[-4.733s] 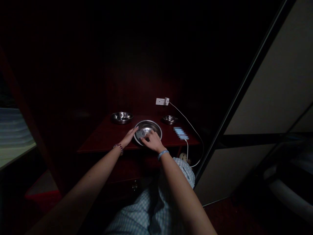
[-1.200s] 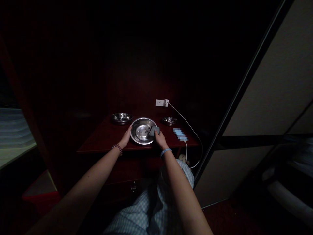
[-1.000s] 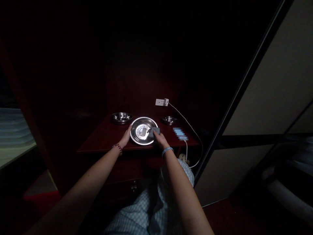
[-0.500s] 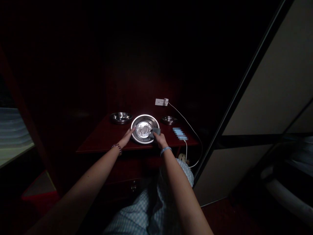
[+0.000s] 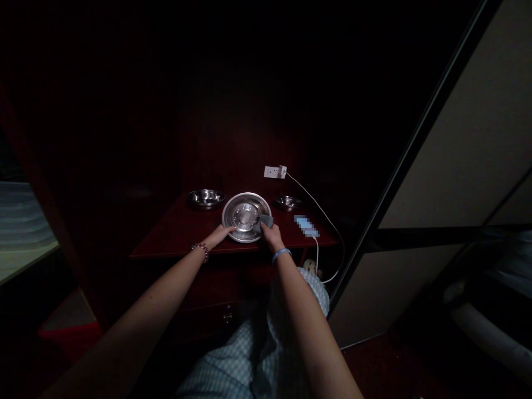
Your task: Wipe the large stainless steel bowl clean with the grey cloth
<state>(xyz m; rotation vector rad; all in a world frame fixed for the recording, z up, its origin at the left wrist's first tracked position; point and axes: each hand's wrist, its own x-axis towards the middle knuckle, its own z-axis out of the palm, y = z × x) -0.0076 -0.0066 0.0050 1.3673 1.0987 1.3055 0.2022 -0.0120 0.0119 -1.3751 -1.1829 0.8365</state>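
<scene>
A round stainless steel basin (image 5: pixel 246 235) is tilted toward me at the front of the dark red desk. My left hand (image 5: pixel 219 236) grips its lower left rim, the thumb lying over the edge and the other fingers hidden behind. A small grey cloth (image 5: pixel 266 221) is pinched in my right hand (image 5: pixel 272 237), which is closed and lies at the basin's right inner side. Behind and to the left stands a metal bowl (image 5: pixel 206 199); a smaller metal bowl (image 5: pixel 287 203) is behind to the right.
On the right of the desk (image 5: pixel 166 235) lies a phone (image 5: pixel 306 226), its screen blurred. A white cable (image 5: pixel 320 208) runs from it to a charger in the wall socket (image 5: pixel 272 172). Below the desktop is a drawer handle (image 5: pixel 227 314). Sliding doors (image 5: pixel 440 183) stand at right.
My left hand has slid down the basin's rim, from its left side to the lower left. The bright glare on the basin has dimmed. The right hand with the cloth has hardly moved.
</scene>
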